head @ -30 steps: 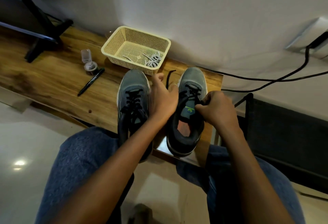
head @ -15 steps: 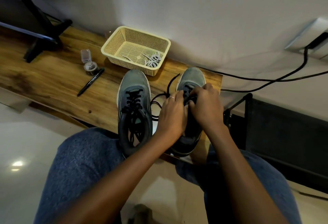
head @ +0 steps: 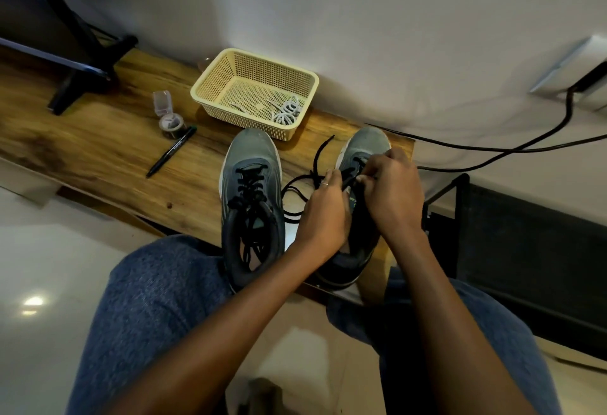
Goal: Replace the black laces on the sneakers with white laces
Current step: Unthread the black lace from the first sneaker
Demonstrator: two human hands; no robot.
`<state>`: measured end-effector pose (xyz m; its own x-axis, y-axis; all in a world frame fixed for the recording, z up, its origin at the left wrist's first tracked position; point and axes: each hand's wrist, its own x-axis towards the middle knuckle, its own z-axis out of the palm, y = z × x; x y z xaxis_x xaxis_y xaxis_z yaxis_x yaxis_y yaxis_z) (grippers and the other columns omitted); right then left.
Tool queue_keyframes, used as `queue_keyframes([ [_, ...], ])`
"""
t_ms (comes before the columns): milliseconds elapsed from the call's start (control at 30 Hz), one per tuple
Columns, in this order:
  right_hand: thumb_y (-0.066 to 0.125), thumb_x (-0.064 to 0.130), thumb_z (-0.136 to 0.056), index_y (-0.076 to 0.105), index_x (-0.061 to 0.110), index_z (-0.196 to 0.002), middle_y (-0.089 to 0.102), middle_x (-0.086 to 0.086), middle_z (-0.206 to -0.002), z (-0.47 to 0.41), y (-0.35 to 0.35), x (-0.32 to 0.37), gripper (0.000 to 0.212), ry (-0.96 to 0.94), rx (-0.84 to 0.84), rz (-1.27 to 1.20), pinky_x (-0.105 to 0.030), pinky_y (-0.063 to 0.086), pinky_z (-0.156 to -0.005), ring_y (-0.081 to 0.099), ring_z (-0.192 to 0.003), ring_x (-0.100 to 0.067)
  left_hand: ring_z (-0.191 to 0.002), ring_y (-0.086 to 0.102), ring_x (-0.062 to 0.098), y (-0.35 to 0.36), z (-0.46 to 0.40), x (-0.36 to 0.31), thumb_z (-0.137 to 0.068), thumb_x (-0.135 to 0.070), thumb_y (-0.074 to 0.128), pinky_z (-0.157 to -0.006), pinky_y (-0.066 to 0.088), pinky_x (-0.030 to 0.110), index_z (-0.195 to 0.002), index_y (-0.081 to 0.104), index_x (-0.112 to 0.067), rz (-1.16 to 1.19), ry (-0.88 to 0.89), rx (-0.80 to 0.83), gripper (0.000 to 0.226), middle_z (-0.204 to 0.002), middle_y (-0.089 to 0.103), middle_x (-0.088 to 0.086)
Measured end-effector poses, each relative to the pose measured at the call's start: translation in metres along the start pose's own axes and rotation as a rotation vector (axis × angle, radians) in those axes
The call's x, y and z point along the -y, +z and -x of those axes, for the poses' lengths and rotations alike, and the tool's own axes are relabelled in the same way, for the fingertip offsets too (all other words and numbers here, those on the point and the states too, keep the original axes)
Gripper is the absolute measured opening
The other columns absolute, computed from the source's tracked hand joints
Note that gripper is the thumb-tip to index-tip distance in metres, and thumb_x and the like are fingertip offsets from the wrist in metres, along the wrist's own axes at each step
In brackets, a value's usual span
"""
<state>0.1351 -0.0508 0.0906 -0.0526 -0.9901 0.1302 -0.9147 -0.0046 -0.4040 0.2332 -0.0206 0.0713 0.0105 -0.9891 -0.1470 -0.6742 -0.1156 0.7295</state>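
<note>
Two grey sneakers stand toes-away on the wooden bench (head: 98,152). The left sneaker (head: 251,191) is fully laced in black. On the right sneaker (head: 358,155), both my hands work over the tongue. My left hand (head: 323,211) pinches the black lace (head: 317,165), whose loose length loops out between the shoes. My right hand (head: 392,191) pinches the same lace near the eyelets. The white laces (head: 287,110) lie coiled in the cream basket (head: 226,68) behind the shoes.
A black marker (head: 170,152) and a small clear container with a tape roll (head: 169,117) lie left of the sneakers. A black stand foot (head: 88,76) sits at the far left. Black cables (head: 492,148) run along the wall on the right, above a dark chair (head: 525,250).
Both hands have moved forward from the right sneaker's collar to its upper eyelets. More black lace is pulled free and loops between the shoes.
</note>
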Motion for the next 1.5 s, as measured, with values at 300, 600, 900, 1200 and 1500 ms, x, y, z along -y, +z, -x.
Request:
queue_keyframes([
  [300, 0.065, 0.017, -0.089, 0.062, 0.012, -0.093, 0.049, -0.012, -0.119, -0.003, -0.010, -0.008, 0.007, 0.267, -0.087, -0.193, -0.041, 0.044, -0.089, 0.048, -0.113, -0.031, -0.110, 0.057, 0.033, 0.000, -0.002, -0.003, -0.100, -0.009, 0.038, -0.089, 0.049, 0.045, -0.136, 0.044, -0.008, 0.050, -0.002, 0.027, 0.036, -0.124, 0.059, 0.016],
  [600, 0.061, 0.032, -0.090, 0.063, 0.020, -0.118, 0.043, -0.006, -0.138, 0.003, -0.004, 0.004, 0.030, 0.090, 0.198, 0.157, -0.045, 0.028, -0.099, 0.028, -0.128, -0.033, -0.136, 0.038, 0.028, -0.002, -0.004, -0.002, -0.102, -0.011, 0.037, -0.108, 0.036, 0.041, -0.150, 0.027, -0.008, 0.051, 0.073, 0.060, 0.049, -0.150, 0.039, 0.014],
  [900, 0.064, 0.022, -0.089, 0.061, 0.022, -0.089, 0.050, 0.001, -0.127, -0.004, -0.022, 0.000, 0.003, 0.235, -0.178, -0.154, -0.044, 0.023, -0.099, 0.033, -0.124, -0.025, -0.111, 0.057, 0.028, -0.007, -0.009, -0.001, -0.100, -0.006, 0.037, -0.092, 0.047, 0.037, -0.143, 0.040, -0.018, 0.113, -0.084, -0.010, 0.045, -0.127, 0.058, 0.014],
  [1200, 0.067, 0.030, -0.085, 0.060, 0.031, -0.112, 0.045, 0.002, -0.138, -0.003, -0.018, 0.000, 0.027, 0.156, 0.130, -0.049, -0.047, 0.023, -0.103, 0.022, -0.135, -0.029, -0.119, 0.055, 0.028, -0.008, -0.010, 0.000, -0.100, -0.012, 0.039, -0.097, 0.047, 0.039, -0.144, 0.042, -0.017, 0.112, -0.051, 0.032, 0.044, -0.131, 0.057, 0.013],
  [1500, 0.061, 0.030, -0.090, 0.070, 0.024, -0.100, 0.056, 0.003, -0.128, 0.002, -0.005, 0.005, 0.015, 0.016, -0.005, 0.153, -0.046, 0.022, -0.097, 0.028, -0.129, -0.028, -0.105, 0.060, 0.030, -0.012, -0.005, -0.006, -0.100, -0.010, 0.039, -0.087, 0.051, 0.044, -0.141, 0.044, -0.017, 0.113, -0.037, 0.035, 0.042, -0.123, 0.061, 0.014],
])
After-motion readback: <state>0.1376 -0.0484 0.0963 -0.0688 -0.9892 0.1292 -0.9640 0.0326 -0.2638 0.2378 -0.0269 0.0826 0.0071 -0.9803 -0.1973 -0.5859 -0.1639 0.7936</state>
